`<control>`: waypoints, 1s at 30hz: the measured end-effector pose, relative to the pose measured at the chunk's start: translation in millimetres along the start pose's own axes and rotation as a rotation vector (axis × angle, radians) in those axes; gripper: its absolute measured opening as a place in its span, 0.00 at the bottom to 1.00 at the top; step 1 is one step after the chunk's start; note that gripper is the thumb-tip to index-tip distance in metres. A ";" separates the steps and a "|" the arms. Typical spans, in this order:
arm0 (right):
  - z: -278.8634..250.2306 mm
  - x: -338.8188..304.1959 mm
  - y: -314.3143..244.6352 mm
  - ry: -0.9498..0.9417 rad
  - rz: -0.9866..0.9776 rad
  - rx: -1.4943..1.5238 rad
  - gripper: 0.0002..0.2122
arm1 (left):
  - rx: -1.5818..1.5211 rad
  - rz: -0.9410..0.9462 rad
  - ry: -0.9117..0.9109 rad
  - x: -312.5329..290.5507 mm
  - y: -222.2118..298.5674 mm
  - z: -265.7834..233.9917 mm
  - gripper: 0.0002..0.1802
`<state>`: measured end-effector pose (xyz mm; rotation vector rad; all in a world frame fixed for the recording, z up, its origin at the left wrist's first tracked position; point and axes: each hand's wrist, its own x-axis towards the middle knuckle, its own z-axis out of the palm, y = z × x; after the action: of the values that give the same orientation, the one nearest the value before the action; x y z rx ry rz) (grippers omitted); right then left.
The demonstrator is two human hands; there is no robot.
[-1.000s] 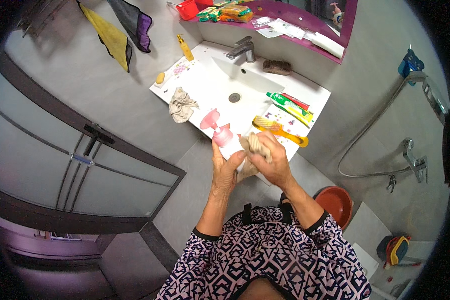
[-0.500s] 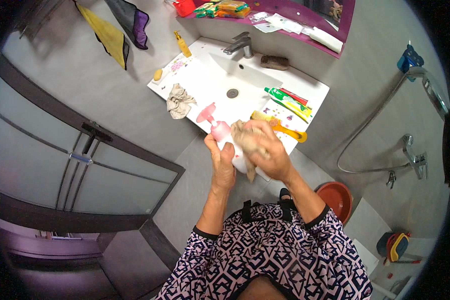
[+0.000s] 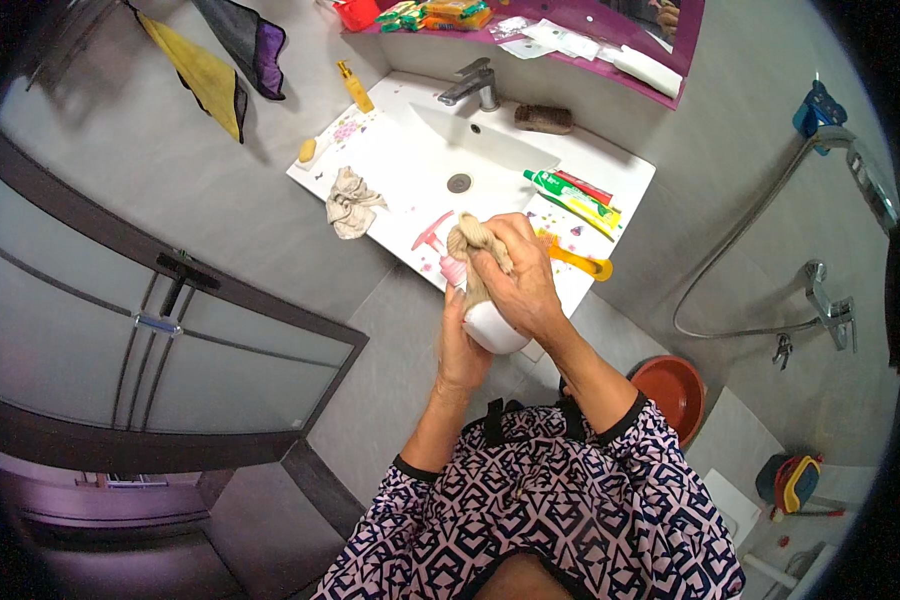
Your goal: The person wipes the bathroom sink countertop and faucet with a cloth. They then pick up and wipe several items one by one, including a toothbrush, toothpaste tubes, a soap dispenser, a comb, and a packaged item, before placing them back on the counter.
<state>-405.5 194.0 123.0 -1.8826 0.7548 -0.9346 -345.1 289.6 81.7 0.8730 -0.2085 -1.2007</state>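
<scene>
Fig.: Pump btl. [image 3: 497,328] & beige cloth [image 3: 475,238], both held, in contact.
Btl.: white body w/ smooth, rounded base; pink collar [image 3: 453,268] & pink pump head [image 3: 433,232] fitted at top end. Pose: tilted, head to upper L & away from the person, base to lower R & nearer the person; L hand [image 3: 460,342] grips it along its L side. Cloth: ribbed, crumpled, bunched in R hand [image 3: 522,272]; lies against btl. body next to collar, hiding part of it; twisted upper end sticks out past the thumb.
</scene>
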 end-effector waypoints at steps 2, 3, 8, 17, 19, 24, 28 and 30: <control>4.6 2.5 3.6 -0.008 0.078 -0.016 0.11 | -0.042 0.069 -0.010 -4.1 -4.2 0.0 0.34; 4.0 2.9 6.2 -0.040 0.098 -0.011 0.11 | 0.021 0.091 0.005 -4.1 -4.4 0.7 0.34; -1.8 -5.4 6.7 -0.174 -0.141 0.051 0.13 | -0.038 0.216 0.003 0.5 7.9 -4.1 0.39; 17.9 -68.5 9.0 0.088 -0.530 -0.321 0.23 | -0.244 0.137 0.029 18.1 10.6 -33.7 0.34; 17.2 -68.3 16.2 0.129 -0.491 -0.347 0.24 | -0.224 0.137 0.028 19.0 9.9 -27.7 0.32; 15.7 -46.0 13.8 0.193 -0.282 -0.165 0.21 | -0.279 0.184 -0.044 11.1 18.3 -8.2 0.30; 14.0 -26.7 28.7 0.108 0.351 0.509 0.13 | -0.261 0.272 -0.004 6.0 18.2 3.7 0.27; 14.4 -21.6 11.9 0.073 0.468 0.745 0.15 | -0.271 0.310 0.013 10.1 17.6 2.1 0.27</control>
<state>-406.5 212.3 101.0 -0.9736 0.7141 -0.8251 -329.7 281.3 92.2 0.5869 -0.1592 -0.9080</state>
